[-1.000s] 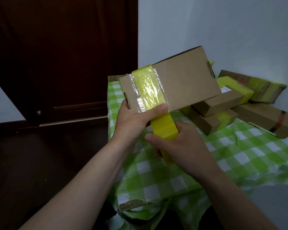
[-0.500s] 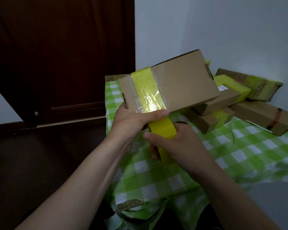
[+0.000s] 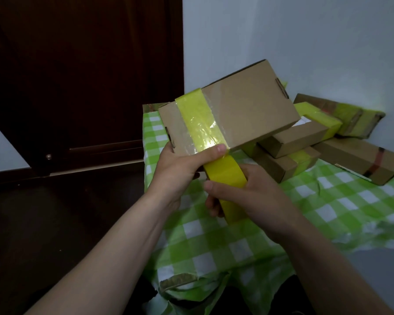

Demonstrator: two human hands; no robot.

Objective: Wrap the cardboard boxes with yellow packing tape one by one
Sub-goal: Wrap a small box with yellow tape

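Left hand grips the box at its 8 o'clock end, thumb pressed across the yellow band on the near face; the box is held clear of the cloth, tilted, long axis rising toward 2 o'clock. Right hand is curled round the roll; the roll sits at 6 o'clock of the band, meeting the box's lower edge. A pile of taped boxes lies at 3 o'clock of the held box, near the wall; a dark door stands at 9 o'clock.
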